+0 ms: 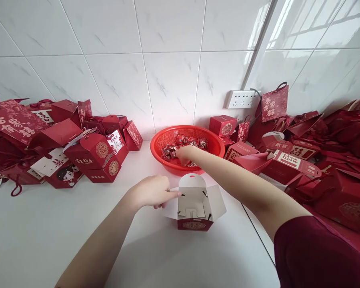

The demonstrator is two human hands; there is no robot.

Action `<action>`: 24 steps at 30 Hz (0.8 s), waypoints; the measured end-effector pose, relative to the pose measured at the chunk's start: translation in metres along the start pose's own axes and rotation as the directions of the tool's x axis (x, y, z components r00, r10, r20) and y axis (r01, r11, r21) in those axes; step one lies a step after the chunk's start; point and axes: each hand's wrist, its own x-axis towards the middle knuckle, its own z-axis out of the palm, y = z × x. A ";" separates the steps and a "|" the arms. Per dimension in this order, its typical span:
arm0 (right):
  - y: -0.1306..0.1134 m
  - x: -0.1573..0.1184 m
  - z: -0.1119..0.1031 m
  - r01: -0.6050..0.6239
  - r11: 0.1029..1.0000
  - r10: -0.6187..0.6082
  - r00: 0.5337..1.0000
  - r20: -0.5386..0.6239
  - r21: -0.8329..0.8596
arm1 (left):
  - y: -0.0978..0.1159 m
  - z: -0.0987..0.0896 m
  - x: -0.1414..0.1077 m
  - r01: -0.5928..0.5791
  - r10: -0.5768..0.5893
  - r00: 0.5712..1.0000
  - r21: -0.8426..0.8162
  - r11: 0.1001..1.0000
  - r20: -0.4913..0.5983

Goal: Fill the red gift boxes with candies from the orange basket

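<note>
The red gift box stands on the worktop with its flaps spread and its white inside facing up, at about 6 o'clock from my right hand and 3 to 4 o'clock from my left hand, which is the nearer of the two. The red perforated basket sits just beyond the box at 12 o'clock, looking widest along the line from 9 to 3. My right hand reaches down into it among the wrapped sweets; its fingertips are hidden, so I cannot tell how far that grip is spread or whether it has hold of any. My left grip has one digit stretched to the box's 9 o'clock edge, the others curled below; whether it pinches the side flap I cannot tell.
</note>
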 end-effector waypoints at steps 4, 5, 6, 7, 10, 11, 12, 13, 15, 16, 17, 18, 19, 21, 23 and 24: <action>0.014 -0.042 -0.018 -0.005 1.000 0.007 0.974 -0.225 0.012 | 0.000 -0.013 -0.007 -0.080 0.039 0.937 -0.107 0.991 -0.346; 0.015 -0.059 -0.019 0.012 1.000 -0.003 0.956 -0.294 0.027 | 0.000 -0.016 -0.008 -0.112 0.040 0.904 -0.145 0.983 -0.425; 0.014 -0.076 -0.019 0.088 0.990 -0.038 0.915 -0.401 0.108 | 0.001 -0.018 -0.008 -0.150 0.042 0.874 -0.187 0.971 -0.483; 0.012 -0.094 -0.018 0.195 0.964 -0.085 0.872 -0.482 0.183 | 0.001 -0.020 -0.008 -0.204 0.053 0.852 -0.237 0.950 -0.521; 0.000 -0.141 -0.008 0.472 0.853 -0.237 0.729 -0.642 0.222 | 0.006 -0.021 -0.007 -0.437 0.189 0.818 -0.374 0.818 -0.543; -0.004 -0.152 -0.005 0.523 0.823 -0.259 0.696 -0.670 0.224 | 0.009 -0.021 -0.007 -0.501 0.245 0.811 -0.414 0.760 -0.532; -0.007 -0.160 -0.002 0.557 0.795 -0.261 0.670 -0.695 0.238 | 0.011 -0.020 -0.008 -0.545 0.287 0.803 -0.449 0.708 -0.522; -0.009 -0.165 0.000 0.579 0.770 -0.241 0.654 -0.718 0.269 | 0.012 -0.020 -0.009 -0.570 0.310 0.797 -0.475 0.670 -0.519; -0.009 -0.167 0.004 0.588 0.711 -0.139 0.655 -0.742 0.385 | 0.014 -0.019 -0.010 -0.585 0.309 0.790 -0.497 0.641 -0.530; -0.007 -0.166 0.005 0.579 0.669 -0.077 0.677 -0.732 0.466 | 0.015 -0.019 -0.011 -0.584 0.299 0.787 -0.498 0.641 -0.539; -0.004 -0.163 0.007 0.570 0.607 -0.033 0.714 -0.699 0.554 | 0.015 -0.019 -0.011 -0.582 0.293 0.787 -0.496 0.645 -0.543; 0.000 -0.159 0.008 0.562 0.521 -0.021 0.761 -0.648 0.643 | 0.015 -0.018 -0.010 -0.581 0.292 0.787 -0.494 0.647 -0.543; 0.003 -0.155 0.010 0.552 0.413 -0.046 0.807 -0.589 0.724 | 0.014 -0.018 -0.009 -0.582 0.297 0.788 -0.496 0.645 -0.538; 0.010 -0.147 0.014 0.514 0.175 -0.153 0.857 -0.492 0.840 | 0.012 -0.017 -0.008 -0.580 0.320 0.801 -0.525 0.623 -0.506; 0.014 -0.143 0.016 0.457 -0.006 -0.256 0.859 -0.444 0.889 | 0.011 -0.015 -0.007 -0.574 0.353 0.816 -0.574 0.584 -0.457; 0.015 -0.143 0.016 0.434 -0.056 -0.286 0.856 -0.431 0.899 | 0.011 -0.015 -0.007 -0.566 0.365 0.824 -0.605 0.560 -0.433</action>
